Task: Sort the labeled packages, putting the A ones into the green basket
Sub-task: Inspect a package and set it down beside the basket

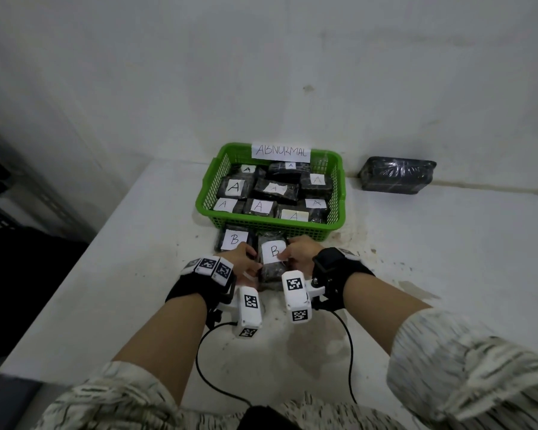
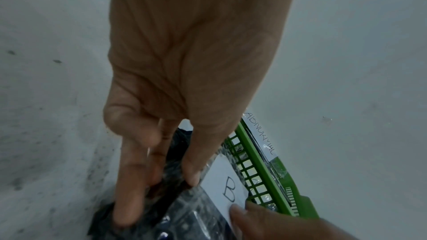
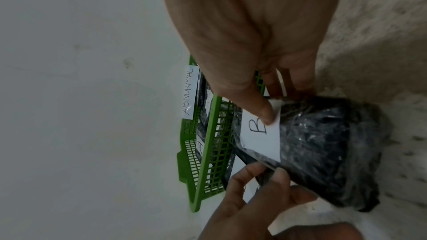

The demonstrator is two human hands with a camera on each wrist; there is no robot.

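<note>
A black wrapped package with a white B label [image 1: 273, 251] [image 2: 227, 185] [image 3: 305, 145] lies on the white table just in front of the green basket [image 1: 336, 226] [image 2: 265, 169] [image 3: 203, 171]. My left hand [image 1: 246, 259] [image 2: 157, 180] grips its left edge, fingers curled under the wrap. On the other side, my right hand [image 1: 295, 251] [image 3: 275, 105] grips its right edge, thumb pressed on the label. The basket holds several A-labelled packages [image 1: 234, 187] and carries an "ABNORMAL" sign [image 1: 281, 150]. A second B package [image 1: 234, 238] lies to the left.
Against the back wall, right of the basket, sits an unlabelled black wrapped package [image 1: 396, 174]. The white table [image 1: 448, 259] ends at a left edge with dark shelving [image 1: 19, 206] beyond. Black cables [image 1: 212, 380] trail from both wrist cameras toward me.
</note>
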